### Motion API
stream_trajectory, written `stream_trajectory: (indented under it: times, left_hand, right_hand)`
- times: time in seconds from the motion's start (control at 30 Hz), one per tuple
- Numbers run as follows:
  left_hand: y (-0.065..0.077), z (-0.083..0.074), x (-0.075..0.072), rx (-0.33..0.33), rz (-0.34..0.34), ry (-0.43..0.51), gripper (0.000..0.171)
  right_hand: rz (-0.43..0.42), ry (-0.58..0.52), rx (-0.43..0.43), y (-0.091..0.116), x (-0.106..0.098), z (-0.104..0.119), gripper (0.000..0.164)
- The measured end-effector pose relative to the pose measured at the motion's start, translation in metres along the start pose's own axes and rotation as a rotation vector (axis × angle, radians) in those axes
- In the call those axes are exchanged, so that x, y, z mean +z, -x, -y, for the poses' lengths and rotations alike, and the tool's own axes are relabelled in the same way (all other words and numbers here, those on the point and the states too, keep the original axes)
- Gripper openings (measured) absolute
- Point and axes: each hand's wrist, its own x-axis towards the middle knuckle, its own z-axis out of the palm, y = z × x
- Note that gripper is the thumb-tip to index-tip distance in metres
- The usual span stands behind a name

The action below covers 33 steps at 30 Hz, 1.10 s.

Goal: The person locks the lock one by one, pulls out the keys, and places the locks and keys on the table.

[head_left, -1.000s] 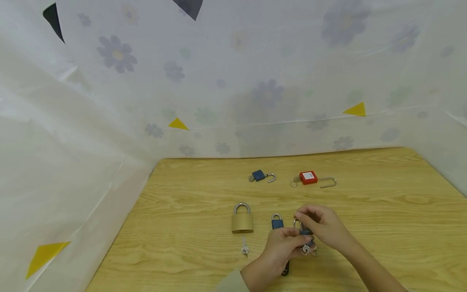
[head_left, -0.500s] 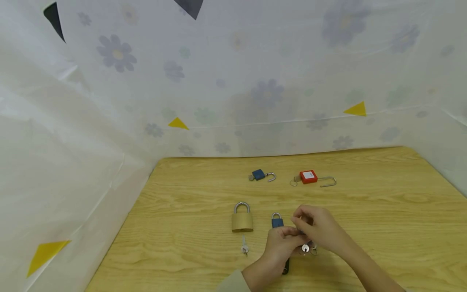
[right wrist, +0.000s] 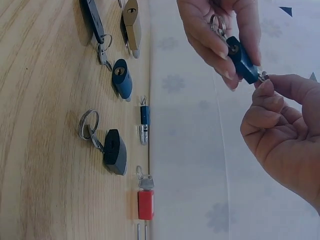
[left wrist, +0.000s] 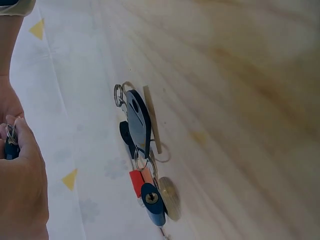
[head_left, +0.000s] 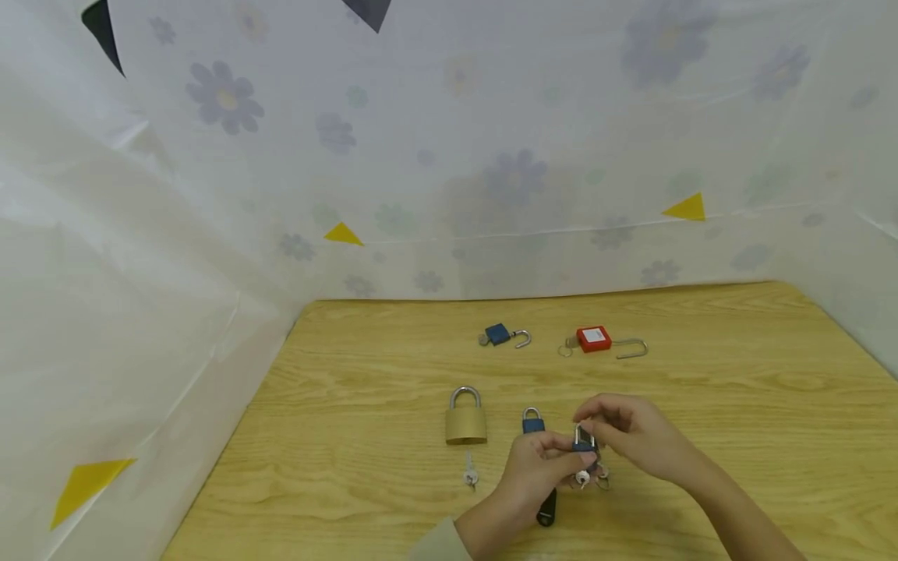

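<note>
The right wrist view shows a dark padlock [right wrist: 116, 154] with a key [right wrist: 95, 141] at its base, mostly covered by the hands in the head view. It lies on the wood-grain bench [head_left: 337, 389], whose far edge meets flower-printed sheeting [head_left: 421, 195]. A small blue padlock [right wrist: 243, 62] is held above the bench's near part, right of the brass padlock [head_left: 466, 428]; the left hand's [head_left: 535, 471] fingers clamp its body, the right hand's [head_left: 641, 436] fingers pinch its silver shackle [right wrist: 262, 76], and a key hangs below
</note>
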Motion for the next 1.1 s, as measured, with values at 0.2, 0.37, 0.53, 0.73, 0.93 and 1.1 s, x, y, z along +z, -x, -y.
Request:
stream_trajectory:
  times: [0.2, 0.37, 0.53, 0.73, 0.93, 1.1]
  left_hand:
    - [0.002, -0.003, -0.003, 0.018, -0.031, -0.06, 0.019]
    - [0.005, -0.005, -0.004, 0.044, -0.038, -0.035, 0.02]
    - [0.007, -0.007, -0.003, 0.064, -0.046, -0.012, 0.02]
    - [0.01, -0.009, -0.002, 0.094, -0.062, 0.012, 0.023]
    - [0.012, -0.009, -0.001, 0.139, -0.089, 0.033, 0.022]
    - [0.011, -0.011, -0.002, 0.15, -0.104, 0.018, 0.021]
  right_hand:
    - [-0.011, -0.044, -0.092, 0.0, 0.002, -0.002, 0.014]
    - [-0.047, -0.036, -0.173, 0.0, 0.007, -0.003, 0.012]
    - [-0.072, -0.035, -0.181, -0.001, 0.01, -0.002, 0.011]
    - [-0.08, -0.055, -0.206, -0.001, 0.014, 0.001, 0.012]
    - [-0.089, -0.068, -0.23, -0.001, 0.019, 0.004, 0.014]
    - [-0.082, -0.114, -0.262, -0.003, 0.022, 0.004, 0.016]
